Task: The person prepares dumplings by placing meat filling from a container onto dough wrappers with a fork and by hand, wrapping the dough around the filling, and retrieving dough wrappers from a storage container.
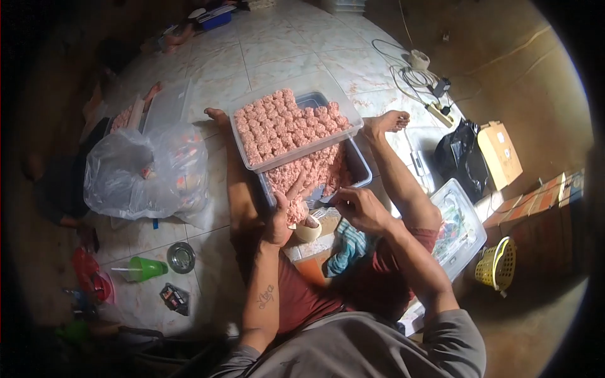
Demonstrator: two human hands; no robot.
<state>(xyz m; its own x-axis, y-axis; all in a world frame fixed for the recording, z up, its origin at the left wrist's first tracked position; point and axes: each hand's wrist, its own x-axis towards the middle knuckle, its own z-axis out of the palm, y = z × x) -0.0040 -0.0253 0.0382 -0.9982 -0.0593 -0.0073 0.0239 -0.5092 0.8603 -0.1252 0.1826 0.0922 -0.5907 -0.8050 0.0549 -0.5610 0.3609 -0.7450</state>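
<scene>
Just this side of the box [355, 122], the left hand [275, 227] is cupping a pink lump [295, 213]; the right hand [367, 210] is pinching a thin tool [322, 204]. The lump is looking soft and sticky; holding from below is probably working best.

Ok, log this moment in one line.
left hand: holding pink minced mixture; right hand: holding slim grey utensil; clear rectangular plastic tray: rows of pink balls, over blue-grey plastic tub

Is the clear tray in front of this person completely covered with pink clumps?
No, the clear tray shows a bare patch toward its far side, beside the rows of pink clumps.
</scene>
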